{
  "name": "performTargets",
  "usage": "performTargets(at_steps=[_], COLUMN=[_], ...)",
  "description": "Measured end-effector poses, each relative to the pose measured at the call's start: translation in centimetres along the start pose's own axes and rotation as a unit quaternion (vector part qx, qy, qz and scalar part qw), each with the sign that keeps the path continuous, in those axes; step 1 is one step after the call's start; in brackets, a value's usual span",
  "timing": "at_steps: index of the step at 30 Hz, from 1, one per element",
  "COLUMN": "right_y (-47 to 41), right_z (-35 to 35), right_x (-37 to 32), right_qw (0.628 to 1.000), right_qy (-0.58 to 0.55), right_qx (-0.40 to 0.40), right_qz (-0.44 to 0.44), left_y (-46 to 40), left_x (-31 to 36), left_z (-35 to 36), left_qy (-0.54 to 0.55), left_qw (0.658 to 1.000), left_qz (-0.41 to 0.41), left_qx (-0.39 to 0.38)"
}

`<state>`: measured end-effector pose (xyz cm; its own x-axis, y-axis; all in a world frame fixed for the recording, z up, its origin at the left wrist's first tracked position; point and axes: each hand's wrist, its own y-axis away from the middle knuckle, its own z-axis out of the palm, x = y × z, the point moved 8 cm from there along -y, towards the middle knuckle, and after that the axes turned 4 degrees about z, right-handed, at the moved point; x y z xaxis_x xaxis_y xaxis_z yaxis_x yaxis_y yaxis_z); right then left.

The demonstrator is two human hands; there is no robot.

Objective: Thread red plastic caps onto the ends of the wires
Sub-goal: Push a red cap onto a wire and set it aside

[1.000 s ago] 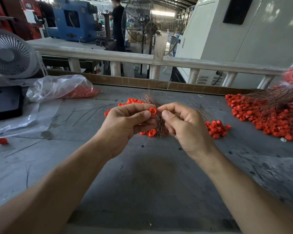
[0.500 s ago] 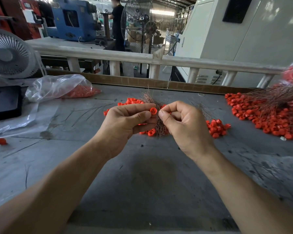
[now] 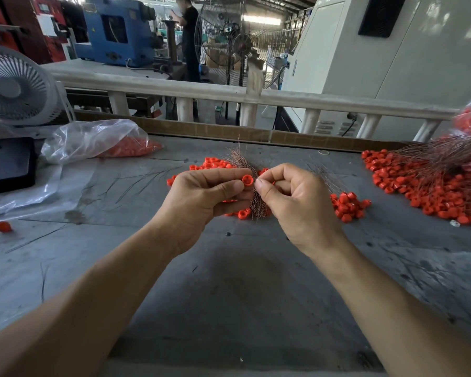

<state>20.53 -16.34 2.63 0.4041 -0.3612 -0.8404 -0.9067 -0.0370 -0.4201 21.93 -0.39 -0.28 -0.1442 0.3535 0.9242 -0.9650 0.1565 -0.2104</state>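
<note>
My left hand [image 3: 201, 197] pinches a small red plastic cap [image 3: 247, 180] between thumb and forefinger, its hollow side turned toward my right hand. The same hand also grips a bundle of thin copper-coloured wires [image 3: 257, 205] that sticks out above and below its fingers. My right hand [image 3: 297, 202] is curled, with thumb and forefinger pinched together right beside the cap; the wire between them is too fine to make out. Loose red caps [image 3: 347, 206] lie on the grey table [image 3: 245, 281] behind both hands.
A big heap of capped wires and red caps [image 3: 430, 186] fills the right side. A clear plastic bag of caps [image 3: 93, 140] lies at the back left beside a white fan [image 3: 14, 88]. One stray cap [image 3: 3, 226] sits far left. A wooden rail [image 3: 229, 133] edges the table's far side.
My right hand has curled tighter and drawn its fingertips in to the cap. My left hand has stayed in place with the cap and the bundle.
</note>
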Motion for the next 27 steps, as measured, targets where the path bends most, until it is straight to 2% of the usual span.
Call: performTargets(at_steps=[4,9,16,25,27], right_y=[-0.2,-0.2,-0.2,0.5,0.2], right_z=[0.1,0.4,1.6,2.8,2.3], right_x=[0.5,1.3,2.3,2.5,2.6], right_qw=[0.999,0.988,0.97,0.955,0.96], right_qy=[-0.027,-0.123,-0.176,-0.163,-0.141], right_qx=[-0.017,-0.041,-0.089,-0.185,-0.178], right_qz=[0.025,0.083,0.143,0.164,0.162], left_y=[-0.1,-0.2,-0.2,-0.1,0.0], left_x=[-0.1,-0.1,0.1,-0.1,-0.2], left_z=[0.0,0.2,0.2,0.2,0.2], left_qy=[0.005,0.031,0.064,0.075,0.078], left_qw=[1.0,1.0,0.998,0.997,0.996], left_qz=[-0.002,-0.001,-0.005,-0.031,-0.037], left_qx=[-0.007,-0.005,-0.004,-0.01,-0.016])
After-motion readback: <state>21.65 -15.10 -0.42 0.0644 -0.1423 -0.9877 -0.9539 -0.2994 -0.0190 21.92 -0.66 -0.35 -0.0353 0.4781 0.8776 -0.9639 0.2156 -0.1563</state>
